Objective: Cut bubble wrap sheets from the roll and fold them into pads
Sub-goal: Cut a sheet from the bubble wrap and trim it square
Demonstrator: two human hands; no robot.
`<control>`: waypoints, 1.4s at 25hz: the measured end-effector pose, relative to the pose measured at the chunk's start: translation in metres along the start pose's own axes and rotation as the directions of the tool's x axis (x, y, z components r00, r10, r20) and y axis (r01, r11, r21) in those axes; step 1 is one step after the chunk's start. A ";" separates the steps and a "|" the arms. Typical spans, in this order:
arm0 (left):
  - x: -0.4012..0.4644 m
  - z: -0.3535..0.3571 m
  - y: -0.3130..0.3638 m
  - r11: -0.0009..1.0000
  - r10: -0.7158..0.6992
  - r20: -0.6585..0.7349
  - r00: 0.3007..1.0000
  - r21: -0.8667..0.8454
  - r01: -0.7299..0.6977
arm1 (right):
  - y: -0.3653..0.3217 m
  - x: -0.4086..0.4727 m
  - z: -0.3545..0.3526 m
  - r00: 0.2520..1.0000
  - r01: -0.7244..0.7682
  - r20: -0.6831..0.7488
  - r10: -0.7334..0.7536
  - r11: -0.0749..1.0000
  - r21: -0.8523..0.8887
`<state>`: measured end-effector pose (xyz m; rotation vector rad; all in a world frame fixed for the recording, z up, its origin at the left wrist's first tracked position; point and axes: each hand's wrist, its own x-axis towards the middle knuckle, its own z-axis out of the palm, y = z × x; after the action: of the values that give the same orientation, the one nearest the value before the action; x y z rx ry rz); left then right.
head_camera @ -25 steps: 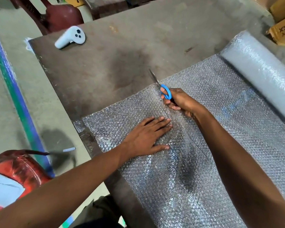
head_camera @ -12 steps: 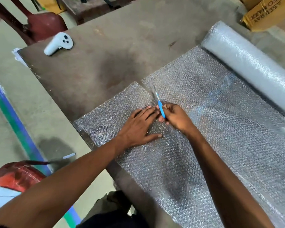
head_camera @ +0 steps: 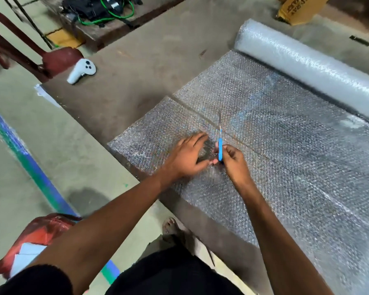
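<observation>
A bubble wrap sheet [head_camera: 285, 150] lies unrolled across the brown table [head_camera: 136, 67], still joined to its roll [head_camera: 307, 64] at the far right. A cut line runs through the sheet from its far edge toward my hands. My right hand [head_camera: 235, 165] grips blue-handled scissors [head_camera: 220, 143], blades pointing away from me along the cut. My left hand [head_camera: 190, 156] rests on the sheet just left of the scissors, its fingers spread and its thumb near the handle.
A white controller [head_camera: 82, 70] lies at the table's far left corner. Dark red chairs stand at the far left [head_camera: 19, 45] and near left [head_camera: 43, 231]. A cardboard box [head_camera: 296, 9] sits beyond the roll. A blue-green floor stripe [head_camera: 30, 165] runs along the left.
My right hand has drawn the scissors back toward me along the cut, from the sheet's far edge. My left hand followed and stays beside them. The view tilted down.
</observation>
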<state>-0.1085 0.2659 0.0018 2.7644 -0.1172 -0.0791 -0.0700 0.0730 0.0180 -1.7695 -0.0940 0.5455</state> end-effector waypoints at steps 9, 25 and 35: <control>-0.075 0.059 0.148 0.976 0.181 -0.071 0.981 -0.110 -0.189 | 0.079 -0.119 -0.066 0.988 -0.053 -0.144 0.059 0.998 0.047; -0.125 0.136 0.325 0.881 0.402 0.140 0.905 -0.330 -0.340 | 0.174 -0.287 -0.169 0.811 -0.165 -0.543 0.220 0.975 0.149; -0.122 0.163 0.351 0.861 0.492 0.215 0.844 -0.262 -0.435 | 0.169 -0.383 -0.158 0.770 -0.240 -0.450 0.452 0.859 0.452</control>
<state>-0.2668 -0.1075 -0.0161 2.4253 -0.8067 -0.3272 -0.3822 -0.2473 0.0060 -1.5025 0.7220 0.2748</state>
